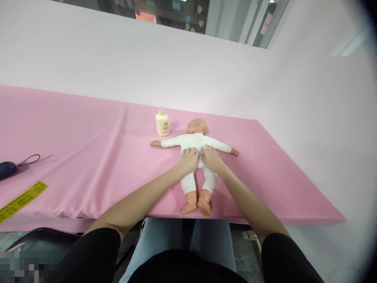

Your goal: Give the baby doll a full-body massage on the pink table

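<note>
A baby doll [194, 140] with a white cloth body lies on the pink-covered table, arms spread wide, head toward the wall and turned to one side. Its bare plastic feet point at me, near the table's front edge. On the left side of its torso rests my left hand [190, 159], fingers laid out flat. My right hand [211, 158] lies flat on the other side of the torso, fingers also extended. A narrow strip of white cloth shows between the two hands. Both palms are hidden against the doll.
A cream-coloured lotion bottle [163, 123] stands upright beside the doll's head. Farther left are a dark object with a cord loop [8, 169] and a yellow printed strip [23, 201]. The pink tablecloth [73, 145] has folds at left. A white wall [132, 59] rises behind.
</note>
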`<state>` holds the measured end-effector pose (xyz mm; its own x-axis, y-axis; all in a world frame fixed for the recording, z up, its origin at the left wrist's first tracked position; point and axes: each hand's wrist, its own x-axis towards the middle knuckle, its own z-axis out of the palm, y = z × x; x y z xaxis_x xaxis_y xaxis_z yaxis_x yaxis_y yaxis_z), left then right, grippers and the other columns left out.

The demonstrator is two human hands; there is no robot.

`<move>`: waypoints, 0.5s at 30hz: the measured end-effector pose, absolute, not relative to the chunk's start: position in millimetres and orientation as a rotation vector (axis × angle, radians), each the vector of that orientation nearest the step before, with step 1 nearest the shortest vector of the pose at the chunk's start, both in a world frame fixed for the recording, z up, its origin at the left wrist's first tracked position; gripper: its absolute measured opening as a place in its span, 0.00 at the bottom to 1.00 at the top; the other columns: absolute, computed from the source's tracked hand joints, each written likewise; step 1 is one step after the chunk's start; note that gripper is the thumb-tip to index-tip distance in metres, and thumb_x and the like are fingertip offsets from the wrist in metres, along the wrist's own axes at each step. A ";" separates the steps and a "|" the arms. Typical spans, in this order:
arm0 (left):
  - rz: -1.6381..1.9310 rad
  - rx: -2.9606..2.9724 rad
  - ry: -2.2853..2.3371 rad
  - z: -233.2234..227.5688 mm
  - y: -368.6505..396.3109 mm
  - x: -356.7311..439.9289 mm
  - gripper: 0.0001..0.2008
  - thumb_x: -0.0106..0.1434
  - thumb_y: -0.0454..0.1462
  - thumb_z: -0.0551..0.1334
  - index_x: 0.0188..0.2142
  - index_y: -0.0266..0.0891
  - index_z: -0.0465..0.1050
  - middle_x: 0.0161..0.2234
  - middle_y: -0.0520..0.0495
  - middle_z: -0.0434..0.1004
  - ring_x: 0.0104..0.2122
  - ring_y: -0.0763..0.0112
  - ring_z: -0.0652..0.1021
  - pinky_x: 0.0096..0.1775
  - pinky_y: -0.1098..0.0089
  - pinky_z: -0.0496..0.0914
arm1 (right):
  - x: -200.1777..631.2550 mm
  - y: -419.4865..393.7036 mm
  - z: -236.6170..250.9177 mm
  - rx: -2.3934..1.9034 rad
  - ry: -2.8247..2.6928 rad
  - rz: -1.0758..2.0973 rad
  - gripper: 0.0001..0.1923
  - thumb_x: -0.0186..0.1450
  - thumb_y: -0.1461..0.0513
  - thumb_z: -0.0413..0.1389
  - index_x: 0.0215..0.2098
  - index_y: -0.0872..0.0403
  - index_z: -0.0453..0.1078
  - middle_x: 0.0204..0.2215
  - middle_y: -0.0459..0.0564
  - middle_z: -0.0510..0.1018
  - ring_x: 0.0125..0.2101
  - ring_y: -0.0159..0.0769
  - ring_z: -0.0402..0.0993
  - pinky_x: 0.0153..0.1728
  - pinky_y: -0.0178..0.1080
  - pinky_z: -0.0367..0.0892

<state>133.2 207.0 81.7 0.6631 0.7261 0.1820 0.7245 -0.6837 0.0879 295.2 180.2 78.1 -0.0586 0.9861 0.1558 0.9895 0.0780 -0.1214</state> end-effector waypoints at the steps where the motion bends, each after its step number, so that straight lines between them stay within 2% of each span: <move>1: 0.314 2.874 1.215 80.6 200.5 131.1 0.17 0.74 0.35 0.51 0.56 0.34 0.73 0.58 0.33 0.73 0.58 0.49 0.71 0.58 0.53 0.67 | 295.1 171.7 74.5 -1.949 -2.177 -0.019 0.18 0.75 0.66 0.45 0.58 0.57 0.69 0.61 0.62 0.71 0.60 0.49 0.67 0.61 0.47 0.64; 5: 0.240 2.907 1.138 82.0 193.3 130.3 0.17 0.72 0.31 0.52 0.56 0.32 0.73 0.54 0.34 0.77 0.55 0.50 0.74 0.55 0.55 0.69 | 291.8 157.0 65.9 -1.790 -2.240 0.010 0.19 0.71 0.72 0.44 0.51 0.58 0.73 0.54 0.59 0.77 0.54 0.43 0.71 0.58 0.41 0.64; 9: 0.145 2.783 1.255 91.3 206.4 140.8 0.17 0.72 0.30 0.53 0.56 0.30 0.73 0.52 0.34 0.79 0.52 0.52 0.79 0.52 0.59 0.71 | 285.3 166.7 75.0 -1.914 -2.143 0.043 0.17 0.73 0.71 0.44 0.50 0.58 0.74 0.48 0.57 0.80 0.49 0.42 0.74 0.52 0.39 0.66; 12: 0.213 2.671 1.328 93.4 222.3 151.1 0.16 0.74 0.31 0.51 0.56 0.29 0.72 0.50 0.35 0.81 0.49 0.56 0.81 0.51 0.61 0.73 | 280.4 178.8 85.7 -1.998 -2.071 0.021 0.18 0.74 0.69 0.44 0.54 0.57 0.72 0.50 0.56 0.79 0.46 0.41 0.76 0.46 0.37 0.66; 15: 0.307 2.624 1.342 89.3 238.6 161.8 0.14 0.73 0.30 0.53 0.51 0.31 0.75 0.46 0.37 0.83 0.47 0.60 0.82 0.52 0.63 0.72 | 277.9 191.3 91.5 -2.083 -2.050 -0.013 0.17 0.75 0.70 0.44 0.54 0.58 0.72 0.53 0.58 0.76 0.42 0.38 0.76 0.42 0.36 0.65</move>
